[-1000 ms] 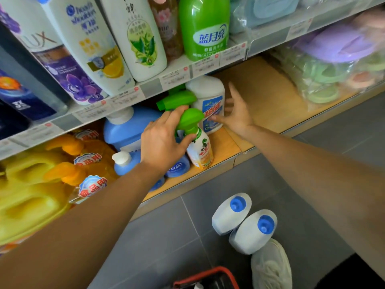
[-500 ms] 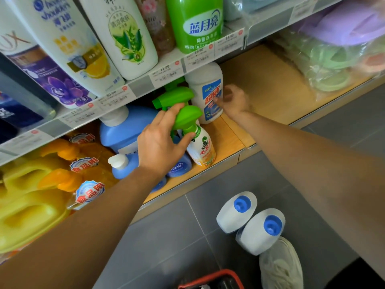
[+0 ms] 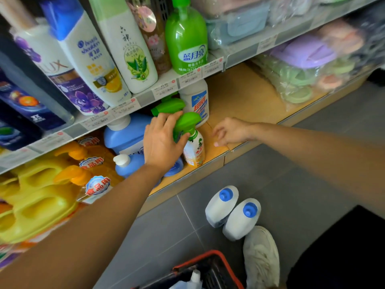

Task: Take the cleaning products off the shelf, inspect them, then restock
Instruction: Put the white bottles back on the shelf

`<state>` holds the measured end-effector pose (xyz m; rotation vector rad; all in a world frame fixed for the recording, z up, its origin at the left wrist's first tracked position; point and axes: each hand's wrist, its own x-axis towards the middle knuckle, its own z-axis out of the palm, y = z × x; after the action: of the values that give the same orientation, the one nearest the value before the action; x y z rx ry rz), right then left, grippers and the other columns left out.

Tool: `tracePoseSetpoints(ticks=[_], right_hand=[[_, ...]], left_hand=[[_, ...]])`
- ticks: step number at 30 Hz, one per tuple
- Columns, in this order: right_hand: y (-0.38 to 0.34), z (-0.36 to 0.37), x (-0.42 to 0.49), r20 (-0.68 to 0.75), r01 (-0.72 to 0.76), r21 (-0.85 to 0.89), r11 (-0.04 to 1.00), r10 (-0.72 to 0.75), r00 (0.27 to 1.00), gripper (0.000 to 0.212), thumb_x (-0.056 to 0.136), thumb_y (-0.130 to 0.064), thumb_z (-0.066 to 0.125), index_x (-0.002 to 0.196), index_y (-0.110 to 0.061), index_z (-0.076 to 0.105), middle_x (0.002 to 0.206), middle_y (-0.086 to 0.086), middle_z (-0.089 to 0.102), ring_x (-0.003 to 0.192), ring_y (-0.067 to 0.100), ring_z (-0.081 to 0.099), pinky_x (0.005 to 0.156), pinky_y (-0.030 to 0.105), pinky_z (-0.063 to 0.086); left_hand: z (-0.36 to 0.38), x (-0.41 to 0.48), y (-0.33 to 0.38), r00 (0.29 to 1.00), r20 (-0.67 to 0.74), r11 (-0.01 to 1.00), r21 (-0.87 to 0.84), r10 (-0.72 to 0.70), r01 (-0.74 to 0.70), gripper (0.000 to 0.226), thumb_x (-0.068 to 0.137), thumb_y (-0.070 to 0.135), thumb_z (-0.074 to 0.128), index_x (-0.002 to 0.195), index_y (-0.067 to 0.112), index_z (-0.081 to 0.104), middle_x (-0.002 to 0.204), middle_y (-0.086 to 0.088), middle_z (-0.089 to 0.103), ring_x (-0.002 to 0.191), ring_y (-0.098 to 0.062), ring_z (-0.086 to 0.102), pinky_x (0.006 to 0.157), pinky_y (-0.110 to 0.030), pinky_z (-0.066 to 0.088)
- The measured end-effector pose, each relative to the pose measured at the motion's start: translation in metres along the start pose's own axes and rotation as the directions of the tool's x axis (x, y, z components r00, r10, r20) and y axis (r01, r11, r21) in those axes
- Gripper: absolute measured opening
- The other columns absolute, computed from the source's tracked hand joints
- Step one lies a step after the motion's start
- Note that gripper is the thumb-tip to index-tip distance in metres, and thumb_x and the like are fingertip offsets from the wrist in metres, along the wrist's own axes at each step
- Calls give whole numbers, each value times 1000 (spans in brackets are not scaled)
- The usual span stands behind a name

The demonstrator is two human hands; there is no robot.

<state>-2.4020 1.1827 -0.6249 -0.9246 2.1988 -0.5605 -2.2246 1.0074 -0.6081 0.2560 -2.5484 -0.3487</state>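
Note:
A small white spray bottle (image 3: 194, 150) with a green trigger head stands near the front edge of the wooden bottom shelf (image 3: 239, 97). My left hand (image 3: 161, 140) is closed around its green head. Behind it stand a second green-headed sprayer (image 3: 167, 106) and a white bottle with a blue and red label (image 3: 196, 102). My right hand (image 3: 229, 132) hovers just right of the spray bottle, fingers curled loosely, holding nothing. Two white bottles with blue caps (image 3: 233, 211) stand on the grey floor below.
Blue detergent jugs (image 3: 127, 138) and yellow-orange jugs (image 3: 41, 197) fill the bottom shelf's left. The shelf above carries shampoo bottles and a green bottle (image 3: 186, 38). Bagged slippers (image 3: 302, 65) lie at right. A red-rimmed basket (image 3: 210, 265) and my shoe (image 3: 261, 257) are on the floor.
My right hand has drawn back from the white labelled bottle at the shelf's rear to the shelf's front edge. My left hand has stayed on the spray bottle's head.

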Motion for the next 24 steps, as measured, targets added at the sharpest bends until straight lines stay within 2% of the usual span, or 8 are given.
tracePoseSetpoints(ticks=[3,5,8,11,15,19,22,24], right_hand=[[-11,19,-46,221,85,-66,994,-68,973,34,84,-18,80,116,-25,69,105,0,70,82,0,64,71,11,51],[-14,39,-69,350,149,-150,977,-89,933,40,84,-18,80,121,-27,67,114,-4,65,78,-6,59,61,8,45],[-13,72,-90,416,256,-310,916,-112,903,49,84,-17,79,130,-22,64,115,-7,54,95,7,59,81,23,48],[-10,87,-93,351,308,-432,848,-157,923,45,85,-16,78,129,-19,65,115,1,54,110,25,55,95,38,47],[-6,90,-86,290,319,-443,838,-203,935,27,88,-22,76,112,-12,69,100,0,50,97,24,54,76,32,39],[0,101,-81,112,157,-347,925,-125,986,36,90,-39,71,89,-4,63,84,13,65,76,29,65,60,33,38],[1,103,-74,56,10,-106,994,-4,998,30,93,-38,69,87,-10,58,75,8,66,53,19,69,48,27,47],[1,101,-71,46,-34,73,997,30,999,24,95,-33,67,94,-10,62,77,6,62,52,14,66,42,24,49]], left_hand=[[-9,-3,10,999,-45,999,47,-4,6,61,82,32,77,137,16,59,121,-9,59,103,-32,54,82,-40,42],[-15,-12,17,993,-115,999,23,-20,22,57,81,30,75,135,15,61,122,-9,59,105,-32,53,84,-40,43],[-18,-40,29,992,-118,994,-107,-42,30,45,83,27,72,125,15,65,112,-6,63,100,-27,54,84,-37,44],[-12,-80,39,984,83,942,-289,-155,173,30,83,25,72,113,21,71,100,6,70,95,-19,61,83,-39,52],[8,-134,45,846,484,881,-272,-223,388,18,85,24,76,103,24,74,95,10,72,89,-12,66,82,-37,55],[27,-167,58,699,656,794,-247,-285,556,23,82,30,80,104,28,74,85,20,68,82,-9,68,82,-34,56],[33,-174,78,673,710,707,-366,-209,606,44,75,42,80,116,32,70,96,11,71,83,-12,69,85,-37,57],[38,-175,94,682,718,649,-454,-140,611,53,71,46,80,122,34,68,100,9,70,83,-14,68,83,-30,57]])
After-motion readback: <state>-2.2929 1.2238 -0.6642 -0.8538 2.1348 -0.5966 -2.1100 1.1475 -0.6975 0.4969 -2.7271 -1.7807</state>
